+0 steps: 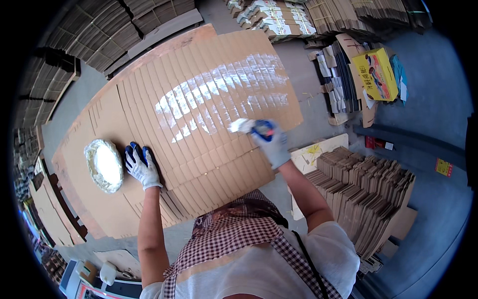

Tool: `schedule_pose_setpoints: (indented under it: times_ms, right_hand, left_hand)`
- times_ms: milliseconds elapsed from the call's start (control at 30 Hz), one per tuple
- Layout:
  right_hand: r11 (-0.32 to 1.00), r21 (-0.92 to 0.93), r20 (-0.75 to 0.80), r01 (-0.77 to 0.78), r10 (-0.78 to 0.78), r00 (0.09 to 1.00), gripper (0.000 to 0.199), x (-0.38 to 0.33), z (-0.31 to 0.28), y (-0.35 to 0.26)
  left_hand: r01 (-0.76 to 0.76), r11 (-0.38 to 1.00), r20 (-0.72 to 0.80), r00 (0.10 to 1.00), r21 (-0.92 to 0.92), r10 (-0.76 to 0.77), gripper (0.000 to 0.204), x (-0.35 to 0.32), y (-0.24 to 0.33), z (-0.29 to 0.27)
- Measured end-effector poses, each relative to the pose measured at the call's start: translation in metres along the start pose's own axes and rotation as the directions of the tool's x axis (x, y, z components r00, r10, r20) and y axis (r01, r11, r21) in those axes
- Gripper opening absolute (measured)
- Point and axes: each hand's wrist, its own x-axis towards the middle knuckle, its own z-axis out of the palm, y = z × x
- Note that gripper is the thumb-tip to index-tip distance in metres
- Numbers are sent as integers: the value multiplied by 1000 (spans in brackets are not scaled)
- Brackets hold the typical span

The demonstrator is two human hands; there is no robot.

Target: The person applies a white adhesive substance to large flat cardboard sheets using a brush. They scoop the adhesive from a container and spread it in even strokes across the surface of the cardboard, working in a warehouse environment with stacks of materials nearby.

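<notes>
Overlapping cardboard strips (219,172) lie fanned in a long row on the work table. Wet white glue (214,87) covers a broad streaky band across their far part. My right hand (271,142), in a white glove with blue coating, is closed round a brush (241,125) whose end is thick with white glue, over the strips. The brush's handle is mostly hidden by the fingers. My left hand (142,165), gloved alike, rests on the cardboard with its fingers spread, holding nothing. Just left of it stands an oval bowl (89,169) lined with crinkled film, containing white glue.
Bundled cardboard stacks (92,32) stand beyond the table at the far left. At the right are a pile of cut cardboard (363,184), a yellow box (374,74) on more stacked sheets, and a dark metal beam (413,142). A machine (94,284) sits at the lower left.
</notes>
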Motion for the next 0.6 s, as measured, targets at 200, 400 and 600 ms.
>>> schedule_pose_setpoints:
  times_ms: [200, 400, 600]
  right_hand:
    - [987, 8, -274, -160, 156, 949, 34, 38, -55, 45]
    - [992, 118, 57, -41, 35, 998, 42, 13, 18, -23]
    - [927, -376, -191, -14, -63, 980, 28, 97, -49, 42]
  left_hand:
    - [34, 999, -11, 999, 18, -34, 51, 1, 1, -2]
    - [2, 1000, -19, 1000, 28, -1, 51, 2, 6, -4]
    - [12, 1000, -10, 1000, 23, -12, 51, 2, 9, -10]
